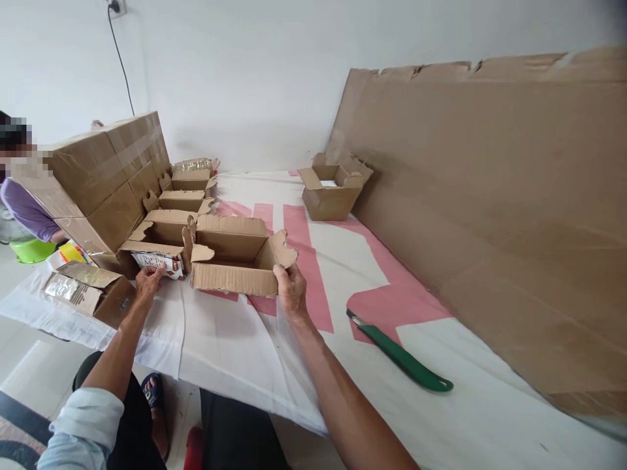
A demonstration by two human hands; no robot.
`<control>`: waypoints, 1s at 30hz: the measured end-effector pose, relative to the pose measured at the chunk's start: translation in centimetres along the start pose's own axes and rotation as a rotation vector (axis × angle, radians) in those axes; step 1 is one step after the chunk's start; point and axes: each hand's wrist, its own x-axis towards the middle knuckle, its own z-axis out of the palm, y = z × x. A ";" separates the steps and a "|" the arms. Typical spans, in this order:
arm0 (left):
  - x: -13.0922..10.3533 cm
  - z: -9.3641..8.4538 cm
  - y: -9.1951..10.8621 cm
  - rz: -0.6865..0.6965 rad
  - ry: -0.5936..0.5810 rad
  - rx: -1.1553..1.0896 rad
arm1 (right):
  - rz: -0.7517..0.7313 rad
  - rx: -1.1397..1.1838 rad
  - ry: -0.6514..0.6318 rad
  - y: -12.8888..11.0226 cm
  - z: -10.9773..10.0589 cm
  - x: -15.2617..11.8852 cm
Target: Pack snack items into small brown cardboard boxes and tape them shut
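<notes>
Looking in through the head camera, I have a lot crowding the bench (475, 431), which is covered by a white cloth with pink shapes (308, 267). On my left, a wall of stacked, taped cartons (110, 170) closes off that side; beyond it I make out another person's purple sleeve (32, 205) and a green basin (32, 250). Along the stack runs a row of 3 open cartons (181, 202), with a shiny clear bundle (193, 164) at its far end. A taped carton (91, 290) lies near the front edge, by my left wrist. On my right, a huge cardboard panel (494, 215) leans over the bench, a small open box (330, 202) just beside it. A green-handled knife (406, 359) lies to the right of my right forearm.

The open carton (235, 279) I am handling sits at the front middle, just right of the row: plain brown corrugated board, longer than deep, its top flaps raised and raggedly scalloped. My right hand (292, 287) grips its front right corner. My left hand (151, 279) has its fingers on a white printed packet (164, 264) at the nearest row carton's front; I cannot tell whether it is pinched.
</notes>
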 end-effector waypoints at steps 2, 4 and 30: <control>-0.1 -0.1 0.1 0.019 -0.018 0.011 | -0.028 0.008 -0.018 0.2 0.1 -0.2; -0.2 -0.1 0.1 0.037 -0.034 0.025 | -0.044 0.012 -0.025 0.2 0.1 -0.4; -0.2 0.8 -2.7 0.255 0.128 0.260 | 0.006 0.045 0.050 0.6 -0.3 -0.1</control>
